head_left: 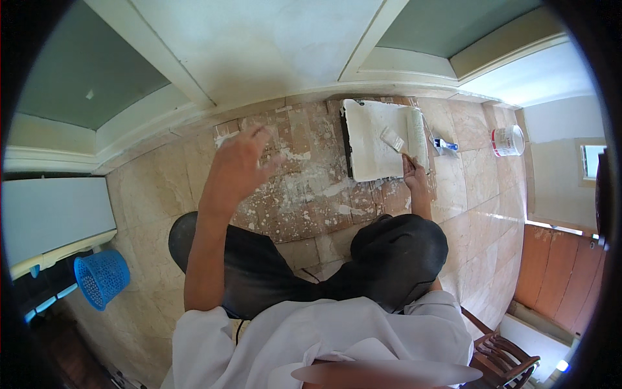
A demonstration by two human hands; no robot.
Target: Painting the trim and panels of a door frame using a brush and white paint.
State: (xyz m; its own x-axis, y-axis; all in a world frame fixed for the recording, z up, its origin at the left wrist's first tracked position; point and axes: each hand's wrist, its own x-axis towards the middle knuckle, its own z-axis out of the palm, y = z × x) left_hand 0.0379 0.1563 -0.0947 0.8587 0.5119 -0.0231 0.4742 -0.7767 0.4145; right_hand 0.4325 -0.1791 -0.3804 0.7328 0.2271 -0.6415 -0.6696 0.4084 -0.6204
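Observation:
My right hand is closed round the handle of a paintbrush, its pale, paint-coated bristles over the paint tray. The tray is white inside with a dark outer edge. Along the tray's right side lies a paint roller covered in white. My left hand is raised above the spattered cardboard left of the tray, fingers apart and slightly blurred, with nothing seen in it.
A blue-handled scraper-like tool lies right of the tray, and a white bucket stands farther right. The wall rises just beyond the cardboard. To the left is a blue plastic basket; a wooden chair stands at the lower right.

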